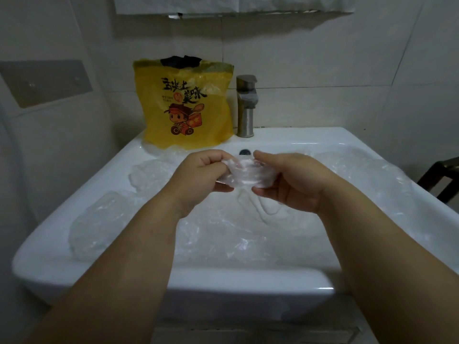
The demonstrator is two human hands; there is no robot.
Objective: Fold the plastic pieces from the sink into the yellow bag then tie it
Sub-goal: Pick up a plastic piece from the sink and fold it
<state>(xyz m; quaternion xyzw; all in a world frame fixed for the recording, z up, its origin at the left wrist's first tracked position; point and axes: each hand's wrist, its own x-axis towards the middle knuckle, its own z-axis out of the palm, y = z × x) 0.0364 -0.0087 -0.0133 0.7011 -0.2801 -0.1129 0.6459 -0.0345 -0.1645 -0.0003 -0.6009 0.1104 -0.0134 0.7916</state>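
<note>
You've got a crinkly, see-through plastic piece [242,173] bunched up between both hands over the middle of the white glossy sink [285,278]. Your left hand [202,173] pinches its left edge with curled fingers, and your right hand [289,180] grips the right edge, thumb on top, so the piece sits scrunched right between the two grips.

More clear plastic pieces [218,232] lie crumpled all over the basin and spill onto the left and right rims, thin, wrinkly and shiny. The yellow bag [186,105] stands upright at the far left of the sink ledge, printed with a cartoon figure, something black poking out of its top. Just right of it is a brushed metal faucet [246,105], boxy head, round base. Nothing sits between your hands and the bag.
</note>
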